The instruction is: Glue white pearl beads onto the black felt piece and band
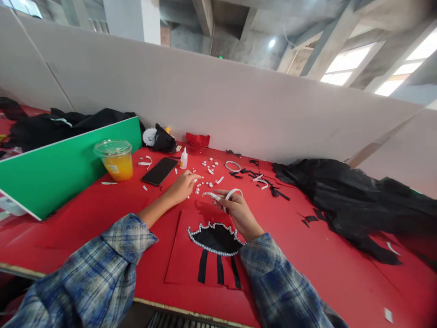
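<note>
My left hand (183,186) reaches over the red table (102,214), fingertips pinched down among several small white beads (209,165). Whether a bead is between the fingers cannot be seen. My right hand (238,210) holds a curled white strip (231,193) just above a red sheet (186,259). That sheet carries a black fan-shaped patch (215,238) edged with a row of pearly beads, and three black stripes below it.
A black phone (160,171) and a small glue bottle (184,158) lie behind my left hand. A plastic cup of orange drink (116,160) stands by a green board (58,164). Black fabric (351,196) is heaped at right, with black scraps and a white ring (232,166) nearby.
</note>
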Available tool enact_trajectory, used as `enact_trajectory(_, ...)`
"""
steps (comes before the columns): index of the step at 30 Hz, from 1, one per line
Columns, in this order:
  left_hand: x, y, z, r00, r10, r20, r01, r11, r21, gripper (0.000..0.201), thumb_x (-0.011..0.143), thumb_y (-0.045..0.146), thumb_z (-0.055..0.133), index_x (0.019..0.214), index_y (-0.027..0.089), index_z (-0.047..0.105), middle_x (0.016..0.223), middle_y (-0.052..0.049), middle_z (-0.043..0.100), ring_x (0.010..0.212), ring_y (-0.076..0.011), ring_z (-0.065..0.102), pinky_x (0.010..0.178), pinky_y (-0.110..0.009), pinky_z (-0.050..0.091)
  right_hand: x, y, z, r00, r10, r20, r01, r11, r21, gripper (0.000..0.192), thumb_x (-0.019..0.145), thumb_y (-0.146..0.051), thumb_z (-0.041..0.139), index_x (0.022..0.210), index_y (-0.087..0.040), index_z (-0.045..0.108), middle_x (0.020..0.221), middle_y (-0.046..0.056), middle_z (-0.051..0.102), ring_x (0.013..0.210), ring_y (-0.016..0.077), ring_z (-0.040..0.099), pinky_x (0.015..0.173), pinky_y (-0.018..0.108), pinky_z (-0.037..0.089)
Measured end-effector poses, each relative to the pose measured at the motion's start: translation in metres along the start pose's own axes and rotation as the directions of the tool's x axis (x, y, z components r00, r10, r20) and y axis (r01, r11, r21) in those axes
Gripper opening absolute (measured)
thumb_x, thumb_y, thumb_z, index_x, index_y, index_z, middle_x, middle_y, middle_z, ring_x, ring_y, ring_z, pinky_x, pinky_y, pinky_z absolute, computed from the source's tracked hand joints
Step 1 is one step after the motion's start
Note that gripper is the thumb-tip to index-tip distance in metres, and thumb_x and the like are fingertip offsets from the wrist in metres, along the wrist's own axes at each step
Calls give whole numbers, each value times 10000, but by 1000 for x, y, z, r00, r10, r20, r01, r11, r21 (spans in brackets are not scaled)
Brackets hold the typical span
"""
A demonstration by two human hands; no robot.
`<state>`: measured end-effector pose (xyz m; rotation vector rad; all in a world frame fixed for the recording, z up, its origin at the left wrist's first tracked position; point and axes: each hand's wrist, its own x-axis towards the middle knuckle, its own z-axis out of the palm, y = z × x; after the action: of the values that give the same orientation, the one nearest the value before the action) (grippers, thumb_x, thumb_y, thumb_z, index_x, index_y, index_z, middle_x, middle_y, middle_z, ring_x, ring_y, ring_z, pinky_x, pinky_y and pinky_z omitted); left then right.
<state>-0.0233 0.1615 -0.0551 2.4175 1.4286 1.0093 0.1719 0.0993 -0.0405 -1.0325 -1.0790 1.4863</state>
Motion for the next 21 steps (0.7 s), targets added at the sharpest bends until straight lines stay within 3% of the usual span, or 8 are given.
enact_trajectory(6, -1, 8, 0, 999, 19, 36, -15, 995, -94, 202, 846, 98, 462, 867, 128, 661, 831, -70, 615, 760, -151, 608, 747, -297, 496, 3, 3, -3, 999, -29, -33, 28, 1000, -13, 340, 589, -225, 729, 913, -142, 672, 795, 44, 709, 669, 142, 641, 659, 263, 471)
enact_trajectory(9, -2, 14, -1, 999, 29, 33, -21, 976, -215, 141, 812, 128, 543, 839, 139, 681, 826, -69, 660, 768, -161, 623, 756, -305, 499, 4, 5, -3, 997, -55, -49, 54, 998, -31, 372, 606, -218, 709, 967, -148, 656, 800, 41, 710, 679, 149, 649, 671, 271, 477)
enact_trajectory(15, -2, 17, 2, 987, -134, 87, 160, 806, -570, 156, 768, 207, 614, 880, 132, 692, 870, -79, 721, 804, -171, 666, 753, -291, 529, 4, 5, -3, 997, -66, -43, 63, 996, -60, 361, 615, -151, 679, 974, -144, 643, 747, 19, 702, 689, 143, 652, 670, 255, 470)
enact_trajectory(18, -1, 18, 1, 985, -151, 80, 170, 804, -570, 205, 774, 198, 598, 953, 127, 669, 873, -77, 721, 772, -159, 670, 699, -272, 540, 5, 5, -3, 997, -62, -49, 58, 995, -75, 336, 629, -125, 654, 964, -138, 639, 737, 18, 699, 680, 138, 648, 677, 255, 467)
enact_trajectory(21, -3, 19, -1, 995, -95, 11, 92, 909, -407, 188, 798, 190, 580, 957, 141, 669, 914, -78, 716, 799, -158, 667, 725, -273, 530, 5, 6, -3, 997, -65, -50, 60, 993, -103, 295, 640, -121, 647, 933, -149, 644, 736, 21, 699, 691, 150, 650, 677, 267, 468)
